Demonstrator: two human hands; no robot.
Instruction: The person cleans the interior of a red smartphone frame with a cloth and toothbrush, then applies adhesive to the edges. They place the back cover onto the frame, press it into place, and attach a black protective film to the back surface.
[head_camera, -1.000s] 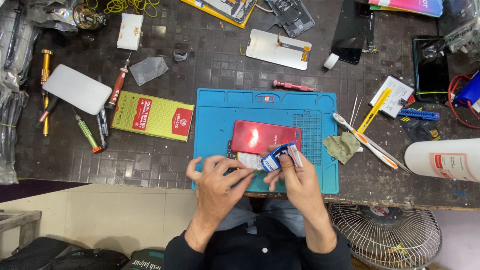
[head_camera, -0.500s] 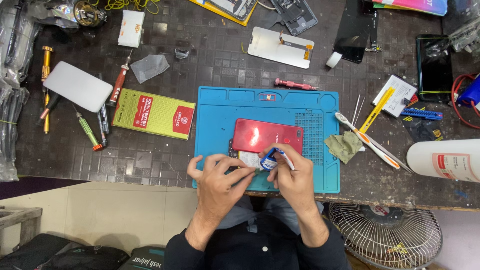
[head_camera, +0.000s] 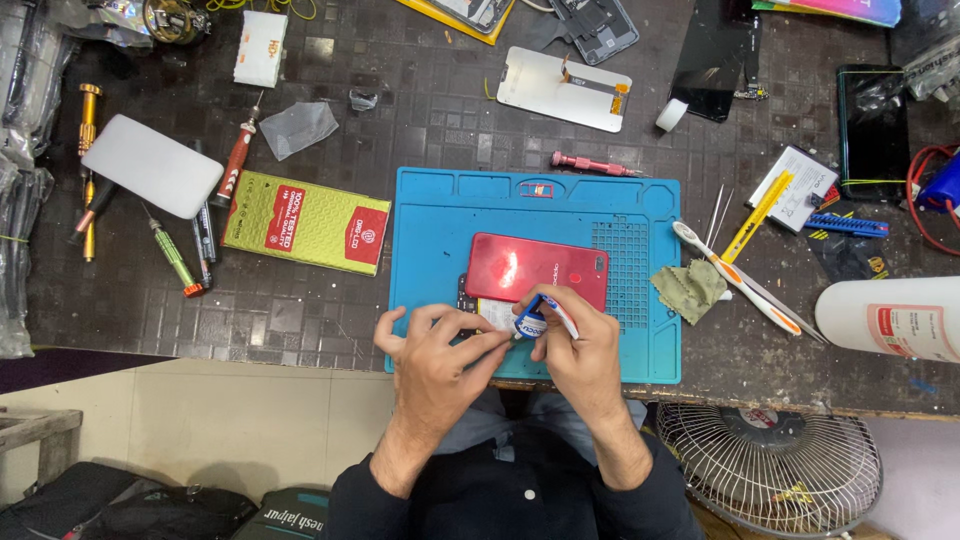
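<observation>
Both hands together at the near edge of the blue mat (head_camera: 440, 215). Right hand (head_camera: 580, 345) closed around a small blue-and-white tube (head_camera: 533, 318), tip pointing toward the left fingers. Left hand (head_camera: 435, 355) with fingers curled, pressing on a small part (head_camera: 492, 312) (mostly hidden, cannot tell what exactly) just below the red phone (head_camera: 535, 268). Phone lying flat in the mat's middle, touching the part. Beside the mat on the right – a green cloth (head_camera: 690, 290) and a toothbrush (head_camera: 735, 280); on the left – a green box (head_camera: 305, 222). Red screwdriver (head_camera: 590, 164) just above the mat.
</observation>
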